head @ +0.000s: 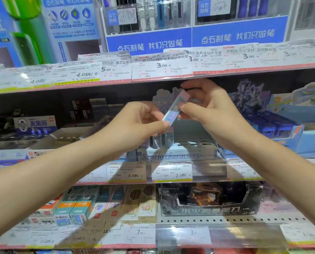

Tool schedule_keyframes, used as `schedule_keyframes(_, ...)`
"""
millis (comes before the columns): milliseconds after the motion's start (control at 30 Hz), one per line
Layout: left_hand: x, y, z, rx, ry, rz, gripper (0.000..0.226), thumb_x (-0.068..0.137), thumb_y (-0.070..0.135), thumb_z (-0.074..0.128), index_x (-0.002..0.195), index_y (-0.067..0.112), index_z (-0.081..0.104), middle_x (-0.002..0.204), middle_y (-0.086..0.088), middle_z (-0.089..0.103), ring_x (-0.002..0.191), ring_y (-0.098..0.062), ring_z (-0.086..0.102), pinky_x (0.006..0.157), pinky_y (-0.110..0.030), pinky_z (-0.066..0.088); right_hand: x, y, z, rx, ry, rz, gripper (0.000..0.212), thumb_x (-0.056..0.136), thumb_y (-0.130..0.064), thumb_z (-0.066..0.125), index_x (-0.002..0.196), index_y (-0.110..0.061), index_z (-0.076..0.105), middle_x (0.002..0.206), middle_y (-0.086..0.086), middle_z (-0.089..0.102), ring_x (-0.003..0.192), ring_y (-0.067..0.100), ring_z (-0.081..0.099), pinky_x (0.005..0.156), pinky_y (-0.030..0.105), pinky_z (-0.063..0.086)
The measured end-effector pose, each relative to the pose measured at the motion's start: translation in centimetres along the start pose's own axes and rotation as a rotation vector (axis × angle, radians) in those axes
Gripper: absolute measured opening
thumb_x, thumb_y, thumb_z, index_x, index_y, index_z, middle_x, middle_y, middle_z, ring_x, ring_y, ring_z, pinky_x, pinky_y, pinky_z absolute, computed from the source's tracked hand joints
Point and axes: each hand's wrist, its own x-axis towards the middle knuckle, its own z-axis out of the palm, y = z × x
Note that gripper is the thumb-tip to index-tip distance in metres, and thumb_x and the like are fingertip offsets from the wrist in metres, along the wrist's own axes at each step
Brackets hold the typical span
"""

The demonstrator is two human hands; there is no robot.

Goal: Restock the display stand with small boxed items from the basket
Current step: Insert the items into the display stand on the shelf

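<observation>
The left hand (140, 123) pinches the lower end of a small boxed item (175, 109) between thumb and fingers. The item is a slim, glossy rectangular box with a pink top end, tilted up to the right, held in the air above the display stand (178, 153). The right hand (209, 107) grips its upper half between thumb and fingertips. The stand is a pale stepped cardboard tray with rectangular slots, mostly unfilled, set at the middle shelf's (134, 181) front edge. Open room remains beneath the upper shelf's price-label strip (162, 67).
</observation>
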Motion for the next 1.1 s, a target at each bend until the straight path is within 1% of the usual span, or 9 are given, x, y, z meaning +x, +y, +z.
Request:
schedule_keyframes(133,-0.1,-0.3,-1.0,0.582,0.072,0.299,0.034,0.072,0.040,0.057,0.092,0.013,0.060,0.086,0.001,0.064,0.078,-0.012,0.060,0.074,-0.028,0.048,0.7,0.1,-1.3,-0.204,0.025,-0.078,0.032,0.081,0.011,0.056,0.087,-0.020,0.055,0.085,-0.005,0.059,0.075,0.005,0.056,0.074,0.023,0.051)
schedule_keyframes(200,0.0,-0.6,-1.6,0.798,-0.019,0.399,0.051,0.070,0.041,0.046,0.106,0.008,0.058,0.101,-0.005,0.064,0.094,-0.019,0.058,0.084,-0.030,0.045,1.2,0.4,-1.9,-0.370,0.015,-0.109,0.030,0.081,0.008,0.057,0.090,-0.020,0.055,0.084,-0.004,0.059,0.066,0.001,0.056,0.067,0.011,0.046)
schedule_keyframes(300,0.5,-2.0,-2.0,0.939,-0.240,0.323,0.072,0.064,0.043,0.046,0.132,0.018,0.044,0.116,-0.009,0.063,0.110,-0.024,0.057,0.093,-0.038,0.046,1.7,1.4,-2.2,-0.645,-0.008,-0.119,0.026,0.081,0.004,0.057,0.092,-0.020,0.057,0.086,0.006,0.061,0.066,0.016,0.060,0.060,0.011,0.040)
schedule_keyframes(400,0.5,-3.0,-1.8,0.957,-0.348,0.233,0.084,0.060,0.047,0.046,0.140,0.026,0.031,0.119,-0.012,0.061,0.113,-0.025,0.055,0.093,-0.041,0.046,1.8,2.5,-1.8,-0.738,-0.018,-0.122,0.020,0.080,0.004,0.056,0.094,-0.009,0.060,0.091,0.008,0.061,0.074,0.028,0.063,0.069,0.025,0.048)
schedule_keyframes(467,0.4,-3.1,-1.7,0.926,-0.362,0.197,0.087,0.058,0.048,0.044,0.141,0.026,0.029,0.120,-0.013,0.060,0.114,-0.024,0.054,0.092,-0.043,0.046,1.9,3.1,-1.5,-0.764,-0.046,-0.127,0.020,0.081,0.004,0.055,0.097,-0.006,0.061,0.090,0.006,0.058,0.075,0.026,0.059,0.075,0.030,0.047)
schedule_keyframes(633,0.4,-2.8,-1.8,0.846,-0.376,0.197,0.079,0.059,0.043,0.045,0.136,0.036,0.029,0.114,-0.015,0.063,0.105,-0.026,0.060,0.086,-0.043,0.050,2.3,3.9,-1.3,-0.881,-0.098,-0.132,0.019,0.084,0.002,0.053,0.099,-0.005,0.061,0.087,0.001,0.053,0.081,0.016,0.051,0.080,0.034,0.045)
schedule_keyframes(800,0.6,-2.7,-2.0,0.834,-0.396,0.175,0.078,0.058,0.039,0.045,0.135,0.039,0.029,0.114,-0.015,0.064,0.107,-0.027,0.059,0.087,-0.044,0.050,2.6,4.4,-0.9,-0.806,-0.025,-0.060,0.019,0.082,0.007,0.047,0.078,-0.006,0.061,0.075,0.000,0.052,0.073,0.016,0.046,0.075,0.029,0.042)
schedule_keyframes(933,0.6,-2.5,-2.0,0.838,-0.395,0.178,0.077,0.057,0.038,0.045,0.133,0.039,0.031,0.115,-0.014,0.064,0.107,-0.028,0.060,0.089,-0.044,0.050,2.3,4.1,-1.1,-0.818,-0.096,-0.016,0.020,0.082,0.005,0.050,0.097,-0.004,0.061,0.088,0.005,0.057,0.083,0.020,0.055,0.083,0.034,0.049)
schedule_keyframes(1100,0.6,-2.2,-2.0,0.820,-0.382,0.197,0.073,0.057,0.035,0.044,0.129,0.041,0.033,0.116,-0.010,0.064,0.106,-0.027,0.060,0.089,-0.042,0.050,1.8,4.6,-0.9,-0.871,-0.140,0.020,0.022,0.084,0.003,0.049,0.099,-0.007,0.061,0.097,0.012,0.064,0.090,0.029,0.060,0.083,0.034,0.050)
